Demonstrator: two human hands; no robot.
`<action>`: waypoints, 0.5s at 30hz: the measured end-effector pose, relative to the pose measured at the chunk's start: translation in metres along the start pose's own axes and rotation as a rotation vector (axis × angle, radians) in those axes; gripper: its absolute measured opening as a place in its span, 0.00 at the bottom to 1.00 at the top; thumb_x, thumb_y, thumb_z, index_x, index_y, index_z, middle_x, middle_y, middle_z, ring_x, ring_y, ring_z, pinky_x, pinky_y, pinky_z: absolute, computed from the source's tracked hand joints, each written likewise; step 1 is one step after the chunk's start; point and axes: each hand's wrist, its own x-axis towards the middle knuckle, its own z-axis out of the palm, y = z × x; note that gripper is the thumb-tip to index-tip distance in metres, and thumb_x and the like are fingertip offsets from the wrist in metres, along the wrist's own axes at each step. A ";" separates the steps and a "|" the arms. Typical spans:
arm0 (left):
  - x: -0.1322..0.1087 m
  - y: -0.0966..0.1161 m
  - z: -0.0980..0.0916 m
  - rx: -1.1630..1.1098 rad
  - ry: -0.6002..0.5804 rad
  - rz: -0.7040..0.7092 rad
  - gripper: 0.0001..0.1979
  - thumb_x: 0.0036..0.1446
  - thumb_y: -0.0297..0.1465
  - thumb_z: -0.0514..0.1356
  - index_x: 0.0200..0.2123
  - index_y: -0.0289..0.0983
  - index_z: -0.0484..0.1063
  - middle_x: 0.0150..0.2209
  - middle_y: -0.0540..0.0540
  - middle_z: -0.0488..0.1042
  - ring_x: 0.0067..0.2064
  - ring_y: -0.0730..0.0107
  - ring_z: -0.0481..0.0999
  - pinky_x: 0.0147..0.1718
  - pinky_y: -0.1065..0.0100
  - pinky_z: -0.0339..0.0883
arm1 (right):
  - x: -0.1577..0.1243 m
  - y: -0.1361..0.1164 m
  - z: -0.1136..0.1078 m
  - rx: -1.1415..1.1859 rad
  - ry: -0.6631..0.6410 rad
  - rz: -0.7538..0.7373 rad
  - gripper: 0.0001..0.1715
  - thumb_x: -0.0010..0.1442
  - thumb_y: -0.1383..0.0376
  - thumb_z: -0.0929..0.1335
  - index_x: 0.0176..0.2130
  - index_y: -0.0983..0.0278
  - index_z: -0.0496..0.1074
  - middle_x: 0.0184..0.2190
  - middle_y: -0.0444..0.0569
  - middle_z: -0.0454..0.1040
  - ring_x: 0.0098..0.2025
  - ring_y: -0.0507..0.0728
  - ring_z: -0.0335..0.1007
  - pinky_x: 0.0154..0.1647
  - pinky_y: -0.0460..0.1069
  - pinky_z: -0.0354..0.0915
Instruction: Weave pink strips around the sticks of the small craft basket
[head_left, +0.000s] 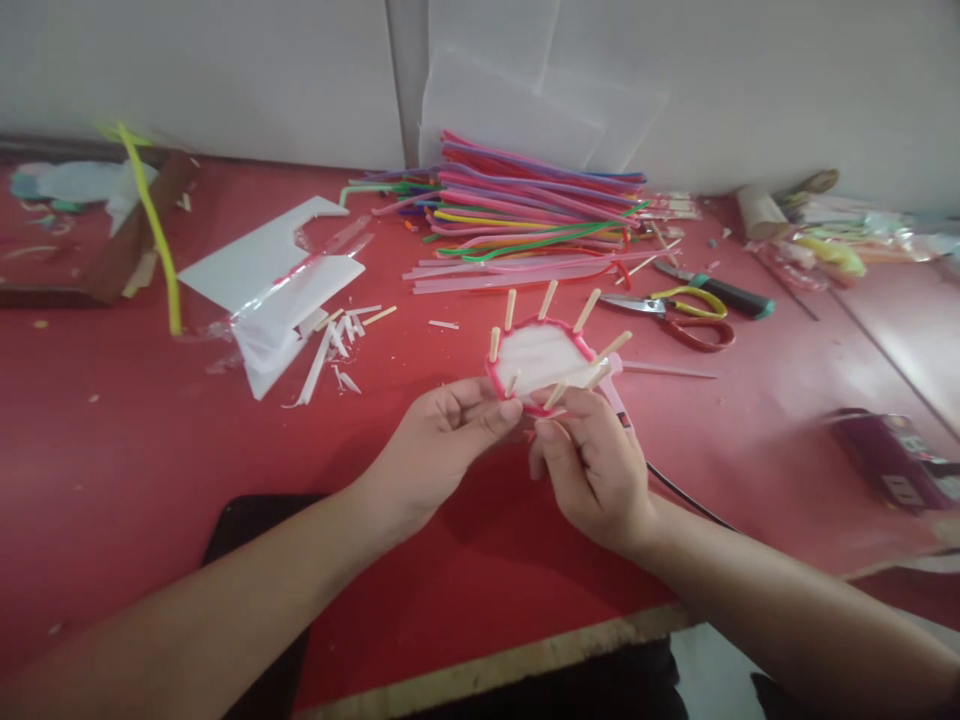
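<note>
Between my two hands is a small round basket frame [541, 357]: a white disc with short wooden sticks standing up around its edge and a pink pipe cleaner running along the rim. My left hand [459, 425] pinches its near left edge between thumb and fingers. My right hand [596, 455] has its fingers closed at the near right edge, beside a stick; the pink strand there is partly hidden by the fingers. Just behind my right hand lies a pink glue gun [616, 385], mostly covered, with a black cable [690, 500] trailing to the right.
Colourful pipe cleaners [525, 205] lie piled at the back. Scissors [675, 315] and a green-black cutter [731, 295] lie at right. White sheet scraps [262, 270] and slivers are at left, near a brown tray [112, 265]. A black tablet-like object [255, 520] sits under my left forearm; a purple case [892, 455] is far right.
</note>
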 end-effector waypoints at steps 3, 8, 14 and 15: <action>0.000 0.000 0.000 -0.006 -0.009 -0.006 0.04 0.56 0.32 0.67 0.31 0.37 0.78 0.35 0.47 0.83 0.41 0.66 0.81 0.48 0.64 0.70 | 0.000 -0.001 0.001 -0.008 0.016 -0.017 0.15 0.66 0.72 0.62 0.51 0.58 0.63 0.20 0.37 0.71 0.20 0.50 0.68 0.24 0.46 0.66; 0.000 0.000 0.001 -0.002 -0.008 -0.026 0.05 0.55 0.32 0.68 0.33 0.37 0.77 0.29 0.51 0.81 0.36 0.70 0.81 0.41 0.70 0.71 | 0.000 0.003 0.003 0.039 0.019 -0.031 0.11 0.68 0.71 0.60 0.48 0.59 0.62 0.20 0.36 0.69 0.19 0.48 0.65 0.23 0.44 0.64; 0.000 0.002 0.000 -0.001 0.092 -0.050 0.31 0.54 0.31 0.68 0.60 0.44 0.63 0.28 0.55 0.80 0.37 0.69 0.82 0.46 0.65 0.71 | 0.003 0.009 0.004 0.096 -0.011 0.009 0.08 0.69 0.67 0.59 0.48 0.60 0.61 0.19 0.36 0.67 0.19 0.48 0.65 0.23 0.44 0.63; 0.001 0.002 0.000 0.004 0.109 -0.037 0.38 0.54 0.30 0.68 0.64 0.47 0.56 0.29 0.55 0.80 0.38 0.69 0.82 0.47 0.63 0.71 | 0.005 0.010 0.004 0.112 -0.030 0.024 0.08 0.70 0.67 0.59 0.49 0.60 0.61 0.19 0.36 0.67 0.19 0.48 0.65 0.23 0.45 0.63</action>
